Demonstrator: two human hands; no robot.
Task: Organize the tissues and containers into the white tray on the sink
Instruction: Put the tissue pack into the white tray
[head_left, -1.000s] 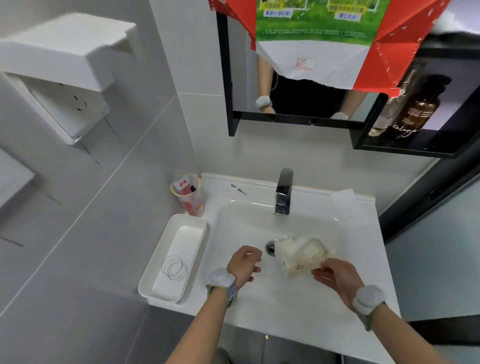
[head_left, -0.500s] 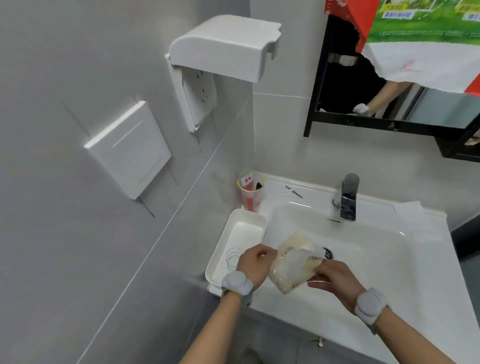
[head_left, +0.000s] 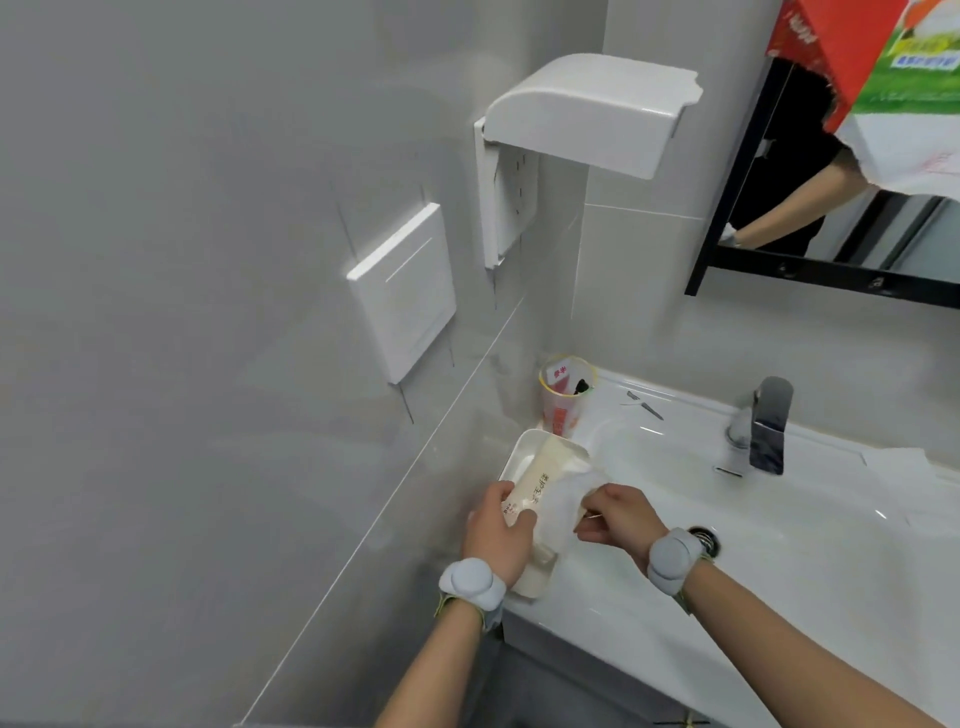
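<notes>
Crinkly cream plastic tissue pack lies lengthwise over the white rectangular tray at the sink's left edge; my left hand grips its near end to steady it, while my right hand pinches its loose flap, I think to tuck it flat.

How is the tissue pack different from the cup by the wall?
The tissue pack lies flat over the white tray, gripped by both hands; the cup stands upright on the sink, untouched. The pack is soft and pale; the cup is clear and stiff. Both carry printed labels.
</notes>
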